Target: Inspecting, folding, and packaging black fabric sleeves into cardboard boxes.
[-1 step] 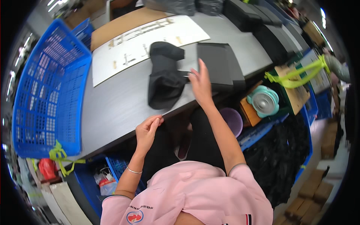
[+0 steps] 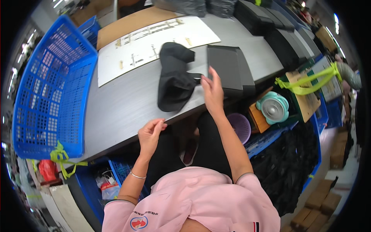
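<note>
A black fabric piece (image 2: pixel 174 83), bulging at its near end, lies on the grey table (image 2: pixel 116 104) in front of me. From its right side a short narrow strap (image 2: pixel 196 75) reaches to my right hand (image 2: pixel 214 94). The thumb and a fingertip of that hand close at the strap's end, while another finger points up. Beside it, to the right, lies a stack of dark grey flat panels (image 2: pixel 225 67). My left hand (image 2: pixel 150 135) is at the table's front edge with its fingertips pressed together; whatever they hold is too small to make out.
A blue plastic basket (image 2: pixel 79 102) stands on the left. Behind the fabric lies a white board (image 2: pixel 110 71) with small metal-coloured parts. Black padded pieces (image 2: pixel 284 46) pile up at the back right. A turquoise fan (image 2: pixel 273 108), a purple basket (image 2: pixel 240 127) and black straps (image 2: pixel 286 166) sit at right.
The view has shifted slightly, so the scene sits a little further right. My right hand has come slightly nearer to me at the strap. My left hand stays nearly still.
</note>
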A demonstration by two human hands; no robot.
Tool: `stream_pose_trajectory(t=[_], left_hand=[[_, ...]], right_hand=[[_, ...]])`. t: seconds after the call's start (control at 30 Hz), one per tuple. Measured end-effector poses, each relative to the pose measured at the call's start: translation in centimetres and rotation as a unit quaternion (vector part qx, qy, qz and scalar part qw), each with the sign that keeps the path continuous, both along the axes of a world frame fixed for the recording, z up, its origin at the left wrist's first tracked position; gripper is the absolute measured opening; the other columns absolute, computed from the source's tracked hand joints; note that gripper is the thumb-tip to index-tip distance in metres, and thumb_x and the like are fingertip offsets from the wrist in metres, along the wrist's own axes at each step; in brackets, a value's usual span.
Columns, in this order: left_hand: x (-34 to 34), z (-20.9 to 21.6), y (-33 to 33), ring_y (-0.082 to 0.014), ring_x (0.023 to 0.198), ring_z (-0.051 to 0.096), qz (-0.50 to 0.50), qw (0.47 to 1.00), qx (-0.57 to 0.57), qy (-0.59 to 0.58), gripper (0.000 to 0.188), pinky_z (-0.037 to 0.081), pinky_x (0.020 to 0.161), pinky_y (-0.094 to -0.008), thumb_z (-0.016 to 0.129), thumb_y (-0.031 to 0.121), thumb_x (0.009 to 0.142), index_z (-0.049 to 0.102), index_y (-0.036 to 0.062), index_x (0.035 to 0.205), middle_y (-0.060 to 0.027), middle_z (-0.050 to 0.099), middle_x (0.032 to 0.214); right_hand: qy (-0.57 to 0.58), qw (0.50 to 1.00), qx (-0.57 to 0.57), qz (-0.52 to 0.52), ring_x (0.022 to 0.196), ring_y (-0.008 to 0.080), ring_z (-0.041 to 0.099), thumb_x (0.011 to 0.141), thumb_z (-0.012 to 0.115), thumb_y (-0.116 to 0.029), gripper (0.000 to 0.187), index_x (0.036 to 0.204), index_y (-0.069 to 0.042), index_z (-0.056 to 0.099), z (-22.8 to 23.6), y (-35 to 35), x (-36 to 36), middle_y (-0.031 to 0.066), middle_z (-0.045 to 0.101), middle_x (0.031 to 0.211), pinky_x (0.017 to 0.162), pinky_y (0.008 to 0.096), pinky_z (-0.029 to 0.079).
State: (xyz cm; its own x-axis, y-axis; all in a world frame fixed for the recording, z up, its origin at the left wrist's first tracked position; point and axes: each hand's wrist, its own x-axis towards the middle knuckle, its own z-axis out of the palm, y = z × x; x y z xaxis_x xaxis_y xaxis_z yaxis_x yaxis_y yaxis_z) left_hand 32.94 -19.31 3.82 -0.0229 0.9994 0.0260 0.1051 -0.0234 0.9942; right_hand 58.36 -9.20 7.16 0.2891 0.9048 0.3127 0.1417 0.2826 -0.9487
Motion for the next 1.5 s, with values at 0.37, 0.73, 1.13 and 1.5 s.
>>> stream_pose_trajectory(t=[0.37,0.73,1.13,1.5], left_hand=[[2.0,3.7,10.6,-0.0140,0.106,0.060,-0.079,0.995,0.056,0.006,0.055,0.050,0.089,-0.0283,0.076,0.013,0.087,0.055,0.0019,0.136,-0.0087,0.063,0.122],[3.4,3.6,9.5,-0.0124,0.092,0.067,-0.183,0.763,-0.282,-0.553,0.044,0.054,0.080,-0.0244,0.069,0.027,0.095,0.058,0.0013,0.130,-0.0071,0.069,0.111],[4.5,0.9,9.8,-0.0111,0.085,0.067,-0.138,0.915,-0.158,-0.344,0.016,0.056,0.079,-0.0260,0.068,-0.005,0.086,0.069,-0.0005,0.101,-0.0048,0.071,0.095],[5.3,1.7,10.7,-0.0082,0.081,0.059,0.186,0.962,0.183,-0.080,0.025,0.047,0.069,-0.0223,0.058,-0.007,0.080,0.068,-0.0017,0.102,-0.0022,0.066,0.099]], right_hand=[[0.163,0.952,-0.215,0.145,0.103,0.0144,0.064,0.094,0.068,-0.015,0.065,0.149,0.001,0.037,-3.1,-1.7,-1.3,0.0118,0.063,0.127,0.078,0.0265,0.051],[0.356,0.878,-0.204,0.247,0.109,0.0167,0.063,0.087,0.073,-0.011,0.045,0.127,-0.005,0.055,-2.1,-1.9,-1.8,0.0055,0.067,0.116,0.099,0.0314,0.049],[0.553,0.704,-0.201,0.397,0.130,0.0226,0.051,0.080,0.080,-0.032,0.079,0.146,-0.006,0.044,-5.6,-2.5,-1.5,0.0075,0.055,0.141,0.111,0.0405,0.038],[0.046,0.948,-0.177,0.262,0.067,0.0078,0.060,0.086,0.072,-0.004,0.021,0.105,-0.007,0.063,3.9,-1.1,-4.0,-0.0031,0.067,0.082,0.060,0.0264,0.048]])
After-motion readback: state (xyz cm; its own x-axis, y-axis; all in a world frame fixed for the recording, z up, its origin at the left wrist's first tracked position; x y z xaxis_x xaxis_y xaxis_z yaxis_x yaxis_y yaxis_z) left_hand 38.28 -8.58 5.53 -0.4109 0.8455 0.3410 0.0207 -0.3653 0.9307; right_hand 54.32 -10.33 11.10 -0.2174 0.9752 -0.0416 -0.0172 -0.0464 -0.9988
